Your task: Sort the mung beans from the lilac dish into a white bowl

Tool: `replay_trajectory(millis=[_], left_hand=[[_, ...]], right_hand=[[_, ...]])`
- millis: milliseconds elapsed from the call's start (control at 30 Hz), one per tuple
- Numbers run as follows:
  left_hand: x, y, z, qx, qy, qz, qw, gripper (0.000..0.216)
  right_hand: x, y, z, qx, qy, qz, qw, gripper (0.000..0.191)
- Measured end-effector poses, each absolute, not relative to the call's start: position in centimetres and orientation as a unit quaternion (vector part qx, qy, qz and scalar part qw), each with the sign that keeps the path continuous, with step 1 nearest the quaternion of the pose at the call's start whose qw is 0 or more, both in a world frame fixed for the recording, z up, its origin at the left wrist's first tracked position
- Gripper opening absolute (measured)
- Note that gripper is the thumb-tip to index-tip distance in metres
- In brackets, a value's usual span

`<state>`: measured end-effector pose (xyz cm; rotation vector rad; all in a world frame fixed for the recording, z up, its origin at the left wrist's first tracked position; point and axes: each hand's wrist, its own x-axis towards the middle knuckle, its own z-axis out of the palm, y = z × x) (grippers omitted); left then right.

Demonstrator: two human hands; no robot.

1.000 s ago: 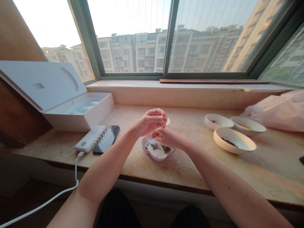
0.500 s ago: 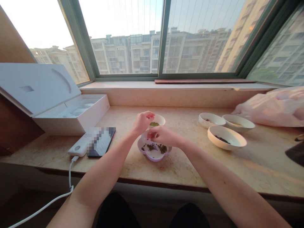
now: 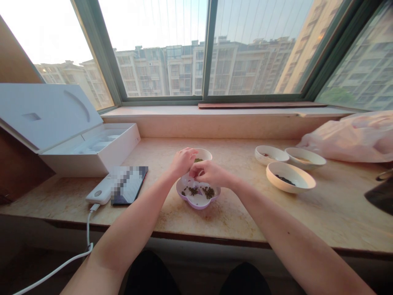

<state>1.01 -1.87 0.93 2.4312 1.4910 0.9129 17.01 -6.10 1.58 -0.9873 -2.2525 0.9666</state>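
Observation:
My left hand (image 3: 183,162) is over the left rim of a small white bowl (image 3: 207,154), its fingers bent and close together. Green beans (image 3: 198,160), resembling mung beans, lie in that bowl, partly covered by my hands. My right hand (image 3: 208,172) is above the back of a purple flower-shaped dish (image 3: 199,206), fingers curled into a pinch close to my left fingertips. Whatever either hand holds is too small or hidden to make out. In the dish, dark green beans (image 3: 208,192) sit in several little piles on the pale bottom.
To the right stand three white bowls, the nearest (image 3: 302,184) holding dark pieces. Behind them lies a pale plastic bag (image 3: 359,139). An open white box (image 3: 107,151), a phone (image 3: 135,186) and a white power bank (image 3: 98,193) with a cable (image 3: 89,229) are on the left.
My left hand has lowered slightly toward the white bowl. My right hand has shifted slightly up, nearer to the left fingers. The whole view has moved a little.

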Motion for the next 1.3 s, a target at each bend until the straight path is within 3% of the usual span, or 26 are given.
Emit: replay_trajectory(millis=[500, 667, 1000, 1100, 1200, 1300], left_hand=[[0.5, -2.8, 2.4, 0.829, 0.459, 0.304, 0.102, 0.025], [0.0, -3.2, 3.2, 0.829, 0.467, 0.285, 0.118, 0.024], [-0.1, -4.3, 4.2, 0.876, 0.432, 0.184, 0.109, 0.026], [0.3, -4.4, 3.9, 0.893, 0.409, 0.131, 0.134, 0.028], [0.5, -4.5, 3.6, 0.906, 0.380, 0.072, 0.171, 0.015], [0.4, -4.7, 3.5, 0.909, 0.366, 0.002, 0.200, 0.023]], right_hand=[[17.8, -5.5, 2.3, -0.316, -0.766, 0.460, 0.320, 0.006], [18.0, -5.7, 3.0, -0.295, -0.720, 0.532, 0.333, 0.016], [18.4, -6.2, 3.9, -0.220, -0.619, 0.643, 0.394, 0.025], [18.6, -6.4, 4.0, -0.188, -0.592, 0.677, 0.394, 0.027], [18.7, -6.4, 4.0, -0.154, -0.576, 0.700, 0.393, 0.029], [18.7, -6.4, 4.0, -0.139, -0.558, 0.713, 0.402, 0.029]])
